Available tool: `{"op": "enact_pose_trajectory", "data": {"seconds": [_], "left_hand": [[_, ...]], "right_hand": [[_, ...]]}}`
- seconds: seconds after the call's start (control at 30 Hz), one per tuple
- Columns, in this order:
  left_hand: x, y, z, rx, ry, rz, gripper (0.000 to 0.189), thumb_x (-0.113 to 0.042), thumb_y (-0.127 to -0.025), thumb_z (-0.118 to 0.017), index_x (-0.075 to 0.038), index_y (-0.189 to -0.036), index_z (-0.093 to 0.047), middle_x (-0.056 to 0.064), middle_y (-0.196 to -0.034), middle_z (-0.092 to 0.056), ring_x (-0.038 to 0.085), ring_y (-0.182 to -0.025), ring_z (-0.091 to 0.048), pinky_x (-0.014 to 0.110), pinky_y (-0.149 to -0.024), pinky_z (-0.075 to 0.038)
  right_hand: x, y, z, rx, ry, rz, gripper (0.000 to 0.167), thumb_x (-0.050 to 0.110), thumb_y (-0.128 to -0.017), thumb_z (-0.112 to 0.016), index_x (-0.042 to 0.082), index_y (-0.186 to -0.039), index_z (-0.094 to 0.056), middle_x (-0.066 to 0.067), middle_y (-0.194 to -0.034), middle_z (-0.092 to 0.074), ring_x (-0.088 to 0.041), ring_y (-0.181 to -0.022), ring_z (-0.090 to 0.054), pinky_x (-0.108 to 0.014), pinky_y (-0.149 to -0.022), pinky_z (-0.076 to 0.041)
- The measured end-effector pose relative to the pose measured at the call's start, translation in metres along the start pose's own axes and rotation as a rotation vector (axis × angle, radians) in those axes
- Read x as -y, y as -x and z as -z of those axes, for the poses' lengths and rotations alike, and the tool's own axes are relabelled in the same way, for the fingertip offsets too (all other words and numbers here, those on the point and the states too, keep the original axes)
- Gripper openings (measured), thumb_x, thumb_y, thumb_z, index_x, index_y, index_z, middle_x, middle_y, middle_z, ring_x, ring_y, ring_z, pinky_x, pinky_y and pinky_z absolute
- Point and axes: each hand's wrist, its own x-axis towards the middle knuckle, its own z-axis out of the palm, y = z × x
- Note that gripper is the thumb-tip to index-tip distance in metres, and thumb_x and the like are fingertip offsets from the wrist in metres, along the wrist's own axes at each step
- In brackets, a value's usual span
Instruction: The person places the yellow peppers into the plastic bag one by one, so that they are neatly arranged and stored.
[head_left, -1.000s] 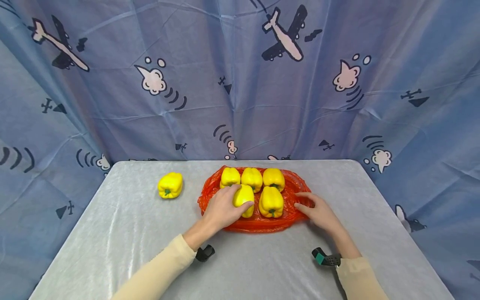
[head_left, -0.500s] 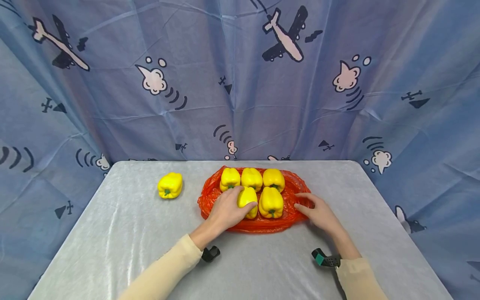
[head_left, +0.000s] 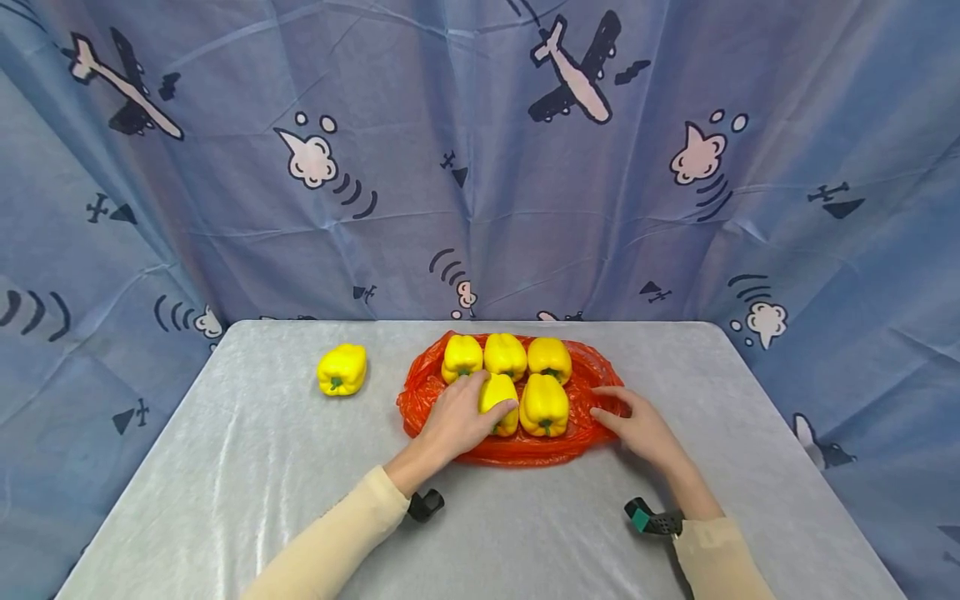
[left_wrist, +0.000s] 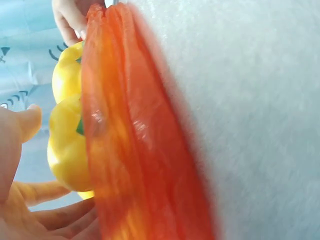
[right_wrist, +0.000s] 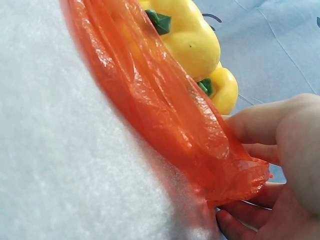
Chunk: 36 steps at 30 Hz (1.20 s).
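Observation:
Yellow bell peppers with green stems sit in an orange-red plastic bag [head_left: 517,454] spread open on the table: three in a back row, two in front. My left hand [head_left: 453,412] is at the front left pepper [head_left: 500,392], fingers along its left side. In the left wrist view the thumb [left_wrist: 31,122] stands off that pepper [left_wrist: 70,145]. At the bag's right end, my right hand [head_left: 641,425] holds the edge; in the right wrist view the gathered plastic [right_wrist: 245,175] lies between its thumb and lower fingers. The front right pepper [head_left: 544,404] stands right beside the left one.
One more bell pepper [head_left: 342,369] lies on the table at the left, outside the bag. A pale grey cloth covers the table [head_left: 225,467]. Behind it hangs a blue curtain [head_left: 465,167] printed with planes. Both wrists wear black straps.
My left hand and the front left pepper have shifted slightly right, up to the front right pepper. The right hand keeps its place at the bag's edge.

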Motion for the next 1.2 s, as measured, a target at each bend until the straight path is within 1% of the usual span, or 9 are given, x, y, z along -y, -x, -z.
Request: {"op": "enact_pose_trajectory", "data": {"seconds": [0.13, 0.23, 0.4, 0.57, 0.67, 0.77, 1.0, 1.1, 1.2], "left_hand": [[0.000, -0.001, 0.008, 0.025, 0.000, 0.005, 0.072, -0.054, -0.099, -0.058, 0.001, -0.145, -0.050, 0.021, -0.137, -0.058, 0.038, -0.124, -0.057, 0.051, -0.105, -0.045], [0.000, -0.002, 0.016, 0.013, -0.013, -0.009, 0.063, -0.049, -0.101, -0.057, 0.000, -0.141, -0.054, 0.019, -0.135, -0.060, 0.036, -0.122, -0.059, 0.050, -0.104, -0.046], [0.003, -0.002, 0.030, -0.051, -0.037, -0.053, 0.047, -0.037, -0.101, -0.060, 0.000, -0.129, -0.063, 0.016, -0.123, -0.067, 0.031, -0.111, -0.064, 0.047, -0.097, -0.051], [0.009, -0.002, 0.044, -0.122, -0.076, -0.084, 0.034, -0.028, -0.098, -0.063, -0.003, -0.120, -0.068, 0.013, -0.113, -0.069, 0.028, -0.102, -0.065, 0.045, -0.089, -0.054], [0.015, -0.002, 0.053, -0.152, -0.085, -0.090, 0.029, -0.024, -0.097, -0.065, -0.003, -0.117, -0.069, 0.012, -0.111, -0.069, 0.028, -0.099, -0.065, 0.046, -0.085, -0.055], [0.021, -0.001, 0.061, -0.166, -0.083, -0.075, 0.029, -0.022, -0.097, -0.064, -0.003, -0.118, -0.069, 0.012, -0.113, -0.069, 0.028, -0.100, -0.066, 0.047, -0.084, -0.056], [0.039, -0.001, 0.078, -0.201, -0.096, -0.086, 0.030, -0.019, -0.096, -0.063, 0.001, -0.118, -0.068, 0.016, -0.116, -0.069, 0.033, -0.108, -0.065, 0.048, -0.094, -0.052], [0.049, -0.001, 0.084, -0.213, -0.123, -0.074, 0.029, -0.020, -0.096, -0.062, 0.000, -0.117, -0.068, 0.015, -0.114, -0.069, 0.033, -0.106, -0.065, 0.048, -0.091, -0.053], [0.060, 0.000, 0.090, -0.223, -0.143, -0.048, 0.029, -0.020, -0.097, -0.062, -0.001, -0.117, -0.068, 0.015, -0.113, -0.069, 0.032, -0.103, -0.065, 0.049, -0.088, -0.054]], "right_hand": [[-0.001, 0.000, 0.000, -0.001, -0.003, -0.001, 0.050, 0.033, -0.100, -0.066, 0.004, -0.140, -0.057, -0.028, -0.147, -0.049, -0.049, -0.139, -0.037, -0.068, -0.112, -0.026], [-0.001, 0.000, 0.000, 0.000, -0.002, -0.002, 0.050, 0.033, -0.100, -0.066, 0.004, -0.140, -0.057, -0.028, -0.147, -0.048, -0.049, -0.139, -0.037, -0.068, -0.112, -0.025], [-0.001, 0.000, 0.000, 0.001, 0.001, -0.006, 0.050, 0.033, -0.100, -0.066, 0.004, -0.139, -0.057, -0.028, -0.146, -0.048, -0.049, -0.139, -0.036, -0.068, -0.112, -0.025], [0.000, 0.000, 0.000, 0.000, 0.014, -0.006, 0.049, 0.032, -0.100, -0.065, 0.004, -0.139, -0.057, -0.028, -0.146, -0.049, -0.049, -0.138, -0.038, -0.068, -0.111, -0.027], [0.000, 0.000, 0.000, 0.000, 0.014, -0.004, 0.049, 0.031, -0.100, -0.065, 0.003, -0.139, -0.057, -0.028, -0.146, -0.049, -0.048, -0.137, -0.039, -0.068, -0.111, -0.028], [0.001, 0.001, 0.001, 0.001, 0.009, -0.005, 0.049, 0.031, -0.100, -0.065, 0.003, -0.139, -0.057, -0.028, -0.146, -0.049, -0.047, -0.135, -0.041, -0.067, -0.110, -0.029], [0.001, 0.001, 0.001, 0.000, 0.005, -0.002, 0.047, 0.029, -0.100, -0.065, 0.002, -0.139, -0.057, -0.029, -0.145, -0.049, -0.047, -0.133, -0.042, -0.067, -0.110, -0.030], [0.000, 0.000, 0.001, -0.001, 0.007, 0.007, 0.048, 0.030, -0.100, -0.065, 0.002, -0.139, -0.057, -0.029, -0.145, -0.050, -0.047, -0.134, -0.042, -0.067, -0.110, -0.029], [0.000, 0.000, 0.001, -0.001, 0.011, 0.014, 0.048, 0.030, -0.100, -0.065, 0.002, -0.138, -0.058, -0.029, -0.144, -0.050, -0.045, -0.128, -0.046, -0.066, -0.108, -0.033]]}}
